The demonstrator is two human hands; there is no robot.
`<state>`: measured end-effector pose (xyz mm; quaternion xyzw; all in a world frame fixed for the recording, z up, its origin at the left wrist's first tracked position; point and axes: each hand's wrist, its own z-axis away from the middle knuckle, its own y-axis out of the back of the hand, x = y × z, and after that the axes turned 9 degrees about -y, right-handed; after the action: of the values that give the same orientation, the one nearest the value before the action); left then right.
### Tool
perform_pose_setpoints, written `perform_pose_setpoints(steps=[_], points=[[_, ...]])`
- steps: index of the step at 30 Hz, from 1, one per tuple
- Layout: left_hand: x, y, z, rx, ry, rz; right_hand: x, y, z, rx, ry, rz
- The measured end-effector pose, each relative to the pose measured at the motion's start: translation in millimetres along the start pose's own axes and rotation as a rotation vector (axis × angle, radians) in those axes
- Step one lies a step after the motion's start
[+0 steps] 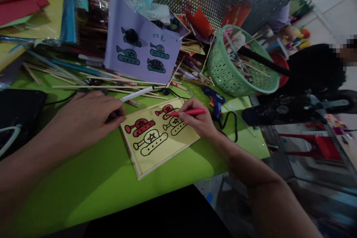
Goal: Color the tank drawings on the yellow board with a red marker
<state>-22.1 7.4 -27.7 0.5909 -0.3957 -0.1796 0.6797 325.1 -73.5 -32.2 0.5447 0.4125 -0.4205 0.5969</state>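
Note:
My right hand (196, 117) grips a red felt-tip pen (195, 111), its tip resting on a tank drawing at the upper right of a yellow card (167, 156). The card has thin wooden strips along its edges and several black-outlined tanks with stars. One tank (141, 125) at the left is coloured red, the upper right one is largely red, and the lower two are yellow inside. My left hand (97, 113) lies at the card's left edge with curled fingers. From them a white marker (138, 94) with a dark tip sticks out to the right.
Behind the card stands a purple sheet (142, 52) with tank pictures. Loose wooden sticks (111, 87) lie before it. A blue glue gun (214, 100) with a black cord and a green basket (231, 70) are to the right. A person (315, 70) is beyond the green table (92, 189).

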Motion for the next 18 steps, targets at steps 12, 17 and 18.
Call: perform_pose_setpoints(steps=[12,17,18], points=[[-1.7,-1.6,2.1,0.023,-0.016,-0.007,-4.8,0.1,0.1,-0.053,0.016,0.001],[-2.7,-2.9,1.9,0.031,-0.027,-0.023,-3.2,1.4,0.4,-0.067,0.021,-0.001],[-2.8,-3.1,1.8,0.030,-0.028,-0.021,-2.7,1.7,0.5,-0.065,0.016,0.004]])
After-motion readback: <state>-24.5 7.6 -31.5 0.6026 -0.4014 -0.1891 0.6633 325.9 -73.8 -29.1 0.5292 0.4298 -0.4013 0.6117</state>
